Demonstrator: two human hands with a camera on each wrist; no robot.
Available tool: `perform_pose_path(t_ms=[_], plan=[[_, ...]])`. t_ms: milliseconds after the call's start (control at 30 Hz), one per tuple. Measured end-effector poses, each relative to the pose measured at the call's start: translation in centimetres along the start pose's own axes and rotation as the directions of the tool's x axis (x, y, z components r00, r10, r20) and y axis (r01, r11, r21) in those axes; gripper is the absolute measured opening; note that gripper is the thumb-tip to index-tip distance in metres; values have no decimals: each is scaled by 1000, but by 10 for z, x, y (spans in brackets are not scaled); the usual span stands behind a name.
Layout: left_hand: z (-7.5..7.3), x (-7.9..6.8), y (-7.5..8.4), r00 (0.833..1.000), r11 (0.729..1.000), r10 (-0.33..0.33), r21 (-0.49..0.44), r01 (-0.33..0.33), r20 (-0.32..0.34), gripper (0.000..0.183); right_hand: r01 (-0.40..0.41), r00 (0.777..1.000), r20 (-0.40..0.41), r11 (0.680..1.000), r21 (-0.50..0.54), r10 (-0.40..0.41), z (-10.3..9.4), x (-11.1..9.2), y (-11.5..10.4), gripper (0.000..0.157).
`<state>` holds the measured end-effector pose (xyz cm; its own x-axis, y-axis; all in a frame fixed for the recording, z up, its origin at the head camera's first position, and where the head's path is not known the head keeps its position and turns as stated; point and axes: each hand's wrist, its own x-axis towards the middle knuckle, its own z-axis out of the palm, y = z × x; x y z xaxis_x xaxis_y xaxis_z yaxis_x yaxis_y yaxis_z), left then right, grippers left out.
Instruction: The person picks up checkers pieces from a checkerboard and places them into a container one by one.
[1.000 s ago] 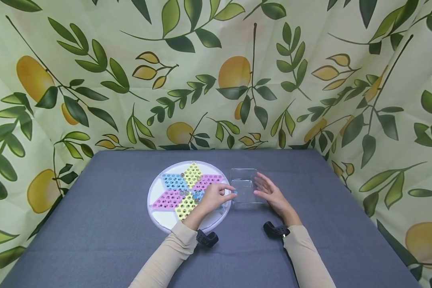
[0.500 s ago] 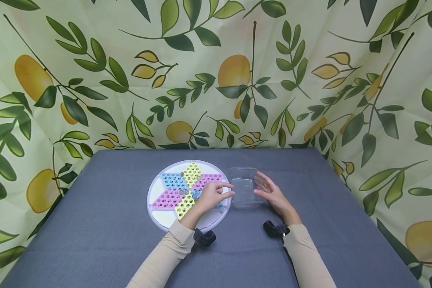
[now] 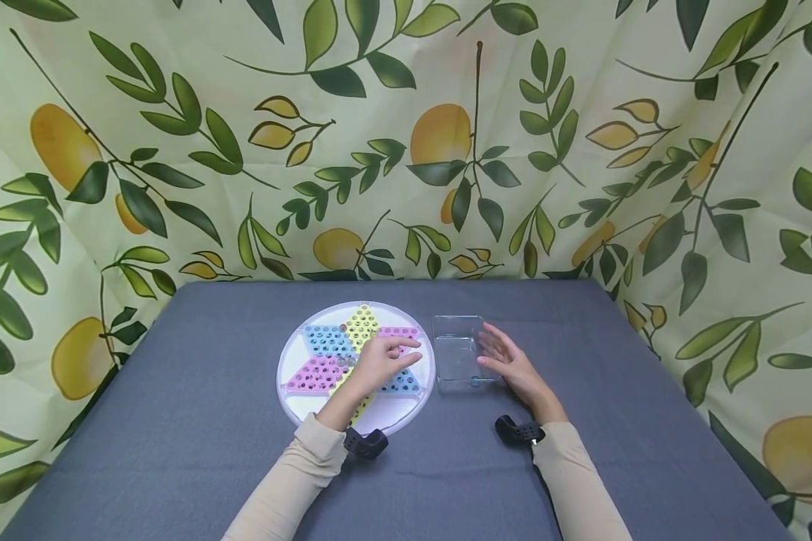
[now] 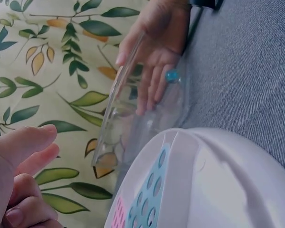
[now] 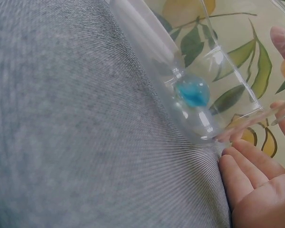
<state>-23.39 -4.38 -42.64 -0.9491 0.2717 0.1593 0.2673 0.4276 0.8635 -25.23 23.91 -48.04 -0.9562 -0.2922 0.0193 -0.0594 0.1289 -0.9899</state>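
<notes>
My left hand hovers over the right half of a round white Chinese checkers board, thumb and forefinger apart with nothing between them. Its other fingers curl loosely in the left wrist view. A clear square container stands just right of the board. Inside it, near the front right corner, lies a blue-swirled glass marble. My right hand rests along the container's right side, fingers relaxed and thumb near the rim. Several marbles sit around the board's middle, partly hidden by the left hand.
The board has a star of pink, yellow and blue perforated sections. A grey cloth covers the table. Leaf-and-fruit patterned fabric hangs behind and at both sides. Black straps circle both wrists.
The left hand lets go of the blue marble at the container's left edge and draws back left over the board. The marble now lies in the container. The right hand stays put.
</notes>
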Motion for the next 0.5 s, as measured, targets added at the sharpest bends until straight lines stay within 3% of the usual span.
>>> perform_pose_path(t_ms=[300,500], plan=[[-15,-5,-4,998,998,-62,-25,62,-8,29,4,1000,2,1000,19,-5,-1,0,1,77],[-28,-10,-14,996,995,-89,-52,88,-16,32,-34,999,-9,999,-14,34,0,-1,0,77]])
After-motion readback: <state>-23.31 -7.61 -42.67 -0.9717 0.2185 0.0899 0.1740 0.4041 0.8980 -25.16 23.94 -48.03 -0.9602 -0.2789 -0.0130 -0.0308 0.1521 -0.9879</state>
